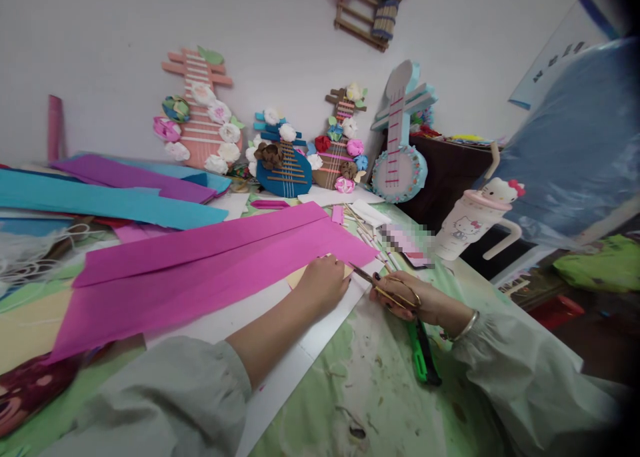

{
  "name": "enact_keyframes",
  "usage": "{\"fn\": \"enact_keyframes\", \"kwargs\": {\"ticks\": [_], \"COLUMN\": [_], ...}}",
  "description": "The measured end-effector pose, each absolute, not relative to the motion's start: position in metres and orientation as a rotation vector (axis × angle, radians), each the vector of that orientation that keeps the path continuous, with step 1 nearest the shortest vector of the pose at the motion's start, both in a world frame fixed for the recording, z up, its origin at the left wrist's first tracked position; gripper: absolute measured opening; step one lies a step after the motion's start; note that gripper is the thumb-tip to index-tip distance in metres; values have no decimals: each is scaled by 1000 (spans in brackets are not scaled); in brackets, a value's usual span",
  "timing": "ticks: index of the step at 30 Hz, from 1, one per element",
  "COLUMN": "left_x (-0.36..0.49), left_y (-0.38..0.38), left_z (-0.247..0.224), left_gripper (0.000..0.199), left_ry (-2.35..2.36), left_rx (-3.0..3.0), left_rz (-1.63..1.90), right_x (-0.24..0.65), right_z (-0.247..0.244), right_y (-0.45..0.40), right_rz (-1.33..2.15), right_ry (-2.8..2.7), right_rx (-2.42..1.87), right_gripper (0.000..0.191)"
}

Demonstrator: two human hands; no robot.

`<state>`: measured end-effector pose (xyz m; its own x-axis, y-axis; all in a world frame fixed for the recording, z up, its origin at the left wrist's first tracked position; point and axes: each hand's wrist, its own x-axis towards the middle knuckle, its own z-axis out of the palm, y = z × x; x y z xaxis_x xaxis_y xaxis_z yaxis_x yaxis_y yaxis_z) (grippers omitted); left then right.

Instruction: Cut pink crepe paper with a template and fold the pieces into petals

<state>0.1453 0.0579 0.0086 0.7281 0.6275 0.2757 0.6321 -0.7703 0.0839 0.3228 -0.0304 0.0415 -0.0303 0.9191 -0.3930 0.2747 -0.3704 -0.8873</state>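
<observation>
My left hand (323,285) is closed over the white sheet, its fingers curled and partly hidden. A small piece of pale yellow paper (297,278) sticks out from it on the left, with a bit more showing on the right. In my right hand (397,294) is a pair of scissors (363,274) with gold-coloured handles. Their blades point left, toward my left fingers. Behind my left hand a long, creased sheet of pink paper (200,270) lies across the white sheet (320,334).
A green utility knife (424,354) lies below my right hand. Beyond are a phone (407,247) and a white tumbler (465,224). Decorated paper instruments, one pink (197,127), one blue (284,170), stand by the wall. Blue paper (110,200) is stacked left.
</observation>
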Motion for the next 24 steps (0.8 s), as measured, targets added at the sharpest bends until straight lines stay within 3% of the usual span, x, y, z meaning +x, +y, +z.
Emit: {"fn": "enact_keyframes", "kwargs": {"ticks": [8, 14, 24], "left_x": [157, 160, 163], "left_y": [58, 59, 58], "left_z": [9, 12, 0], "left_gripper": [18, 19, 28], "left_ry": [-946, -963, -983], "left_rx": [-2898, -2873, -2765], "left_rz": [-258, -197, -194], "right_x": [322, 325, 334], "right_z": [47, 47, 45], "right_y": [-33, -33, -35], "right_rz": [1420, 1437, 1501], "right_ry": [-1235, -1201, -1170], "right_rx": [-1647, -1658, -1666], "right_gripper": [44, 42, 53]}}
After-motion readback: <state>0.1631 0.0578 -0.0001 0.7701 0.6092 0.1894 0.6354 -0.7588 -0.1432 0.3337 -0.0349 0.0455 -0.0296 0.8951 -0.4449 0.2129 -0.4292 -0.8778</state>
